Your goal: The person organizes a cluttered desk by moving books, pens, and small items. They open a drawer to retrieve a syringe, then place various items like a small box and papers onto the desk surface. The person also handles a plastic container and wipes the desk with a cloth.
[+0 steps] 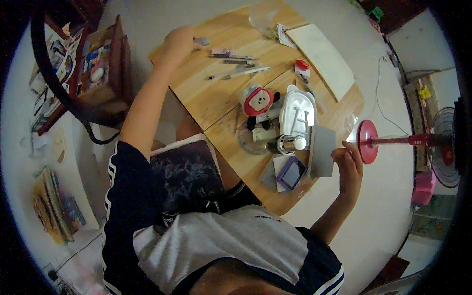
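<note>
At the table's far left corner, my left hand [179, 43] has its fingertips on a small grey object [201, 41], too blurred to name. Pens [246, 73] and a purple-and-white eraser-like block [221, 52] lie just right of it. My right hand [349, 164] is at the table's right edge, fingers bent, fingertips against the side of a grey box-like piece [323, 151]. Whether they grip it is not plain. Left of that piece are a silver-topped bottle [291, 144], a white plastic tray [297, 110] and a purple-framed case [291, 173].
A red plush character [259, 102] sits mid-table on the wooden tabletop [217, 96]. A pale board [320, 59] lies along the far right side. Beyond the right edge stands a red fan [368, 142]. A dark book-like item [188, 173] rests on my lap; an open drawer [97, 70] is left.
</note>
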Demonstrator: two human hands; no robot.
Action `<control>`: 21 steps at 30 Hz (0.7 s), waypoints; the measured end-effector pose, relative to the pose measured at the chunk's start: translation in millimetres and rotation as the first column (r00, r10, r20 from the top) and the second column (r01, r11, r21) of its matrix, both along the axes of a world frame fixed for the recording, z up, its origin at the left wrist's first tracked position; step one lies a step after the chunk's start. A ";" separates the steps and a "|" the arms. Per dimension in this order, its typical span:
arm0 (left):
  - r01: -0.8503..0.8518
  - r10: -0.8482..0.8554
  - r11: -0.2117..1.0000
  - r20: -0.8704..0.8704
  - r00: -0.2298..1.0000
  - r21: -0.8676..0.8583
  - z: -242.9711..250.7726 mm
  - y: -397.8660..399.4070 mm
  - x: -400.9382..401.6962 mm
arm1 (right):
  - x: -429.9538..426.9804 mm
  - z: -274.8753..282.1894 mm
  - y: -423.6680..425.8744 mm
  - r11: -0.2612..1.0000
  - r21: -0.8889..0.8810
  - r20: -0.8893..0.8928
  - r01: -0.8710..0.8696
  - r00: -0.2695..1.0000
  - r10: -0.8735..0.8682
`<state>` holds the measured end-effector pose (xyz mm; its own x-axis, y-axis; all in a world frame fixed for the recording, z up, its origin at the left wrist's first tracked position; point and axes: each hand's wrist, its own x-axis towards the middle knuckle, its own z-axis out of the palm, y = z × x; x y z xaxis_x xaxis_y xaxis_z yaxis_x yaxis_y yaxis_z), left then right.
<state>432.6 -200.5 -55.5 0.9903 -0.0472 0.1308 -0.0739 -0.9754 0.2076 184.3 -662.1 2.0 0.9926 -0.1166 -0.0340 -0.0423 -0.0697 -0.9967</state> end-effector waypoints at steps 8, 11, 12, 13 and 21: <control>-0.038 0.035 0.998 -0.076 0.997 -0.047 11.1 -4.0 -21.9 | 9.0 2.5 16.6 0.994 -0.074 -0.005 -0.077 0.997 0.077; -0.012 0.009 0.994 -0.026 1.000 -0.111 4.3 3.5 -21.0 | 6.9 1.9 19.5 0.993 -0.068 -0.003 -0.098 0.995 0.098; -0.012 0.011 0.992 -0.003 1.000 -0.126 -1.5 6.3 -18.9 | 5.7 1.5 20.0 0.993 -0.071 -0.001 -0.099 0.995 0.099; -0.012 0.012 0.992 -0.002 1.000 -0.129 -7.9 9.2 -17.7 | 4.5 1.4 20.2 0.992 -0.087 -0.005 -0.096 0.995 0.096; -0.186 0.176 0.812 -0.072 0.982 -0.553 -3.4 -6.2 -6.3 | -5.6 -1.5 16.3 0.995 -0.064 -0.034 -0.073 0.997 0.071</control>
